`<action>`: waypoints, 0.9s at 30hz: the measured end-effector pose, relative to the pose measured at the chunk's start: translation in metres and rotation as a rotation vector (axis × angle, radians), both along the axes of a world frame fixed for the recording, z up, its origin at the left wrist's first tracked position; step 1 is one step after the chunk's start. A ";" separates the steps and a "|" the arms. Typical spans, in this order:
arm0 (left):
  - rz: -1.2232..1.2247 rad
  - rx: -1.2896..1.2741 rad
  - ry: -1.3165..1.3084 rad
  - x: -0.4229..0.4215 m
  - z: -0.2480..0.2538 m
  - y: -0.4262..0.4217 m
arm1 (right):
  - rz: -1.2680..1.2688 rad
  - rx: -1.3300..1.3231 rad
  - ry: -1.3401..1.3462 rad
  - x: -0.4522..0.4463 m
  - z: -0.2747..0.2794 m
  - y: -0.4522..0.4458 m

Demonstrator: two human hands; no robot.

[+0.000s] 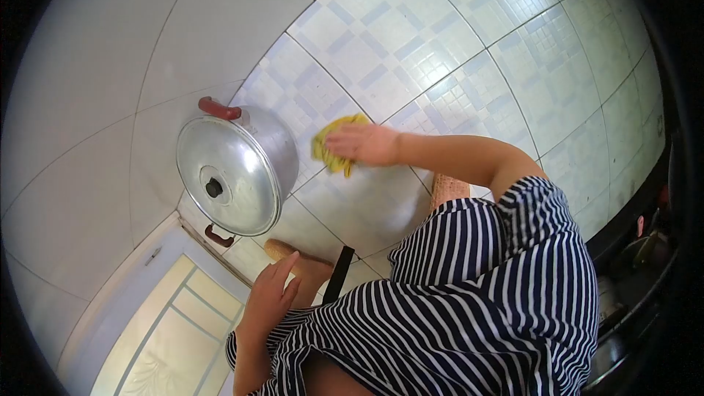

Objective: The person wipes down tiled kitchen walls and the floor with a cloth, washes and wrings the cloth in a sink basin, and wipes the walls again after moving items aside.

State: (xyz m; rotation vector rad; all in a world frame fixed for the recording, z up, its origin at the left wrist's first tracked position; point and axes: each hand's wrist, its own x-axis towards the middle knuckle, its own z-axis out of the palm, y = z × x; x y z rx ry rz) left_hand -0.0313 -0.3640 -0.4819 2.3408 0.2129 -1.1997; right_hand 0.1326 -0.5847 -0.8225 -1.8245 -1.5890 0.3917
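A crumpled yellow cloth with darker markings [321, 148] lies on the pale tiled floor with blue-grey rectangles [407, 37], a little in from the floor's edge along the white tiled wall [88, 125]. The right hand [367, 144] rests flat on top of it, fingers stretched out and partly blurred; whether this grip pinches any of the fabric, I cannot tell. The left hand [273, 295] holds nothing, its grip loose, with thumb and fingers apart, near the tan slipper on the left foot [282, 251].

Beside the cloth, but apart from it, a large round silver metal pot [277, 150] stands upright by the floor's corner, between the wall and the pale-framed door with yellowish panels [172, 330]. Its domed silver lid [246, 161] is on, with a black knob [213, 188]; two reddish-brown handles [219, 108] stick out from its sides.
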 end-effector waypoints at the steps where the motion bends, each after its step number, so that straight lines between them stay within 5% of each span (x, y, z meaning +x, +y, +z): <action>1: 0.016 -0.003 0.032 0.000 0.003 0.002 | -0.197 -0.012 0.006 0.014 0.008 -0.018; 8: 0.019 0.101 0.020 -0.012 0.008 0.011 | -1.491 -0.332 -0.477 0.153 0.027 -0.209; 11: 0.049 0.068 0.041 -0.018 0.011 0.012 | -1.507 -0.392 -0.435 0.127 0.032 -0.169; 16: -0.075 0.024 -0.026 -0.027 0.005 0.013 | -0.654 -0.072 -0.148 0.009 0.019 -0.032; 20: 0.021 0.012 0.097 -0.012 0.016 0.007 | -0.257 0.050 -0.067 0.024 0.020 -0.029; 23: -0.059 0.087 0.038 -0.016 0.019 0.008 | -0.506 0.121 -0.048 0.113 0.030 -0.058; 24: -0.034 0.072 0.017 -0.019 0.019 0.008 | -0.786 0.249 -0.162 0.142 0.017 -0.063; 26: -0.002 0.054 0.005 -0.022 0.018 0.007 | -1.120 -0.094 -0.310 0.190 0.034 -0.066; 27: 0.005 0.050 0.011 -0.024 0.018 0.005 | -1.178 -0.338 -0.155 0.202 0.024 -0.059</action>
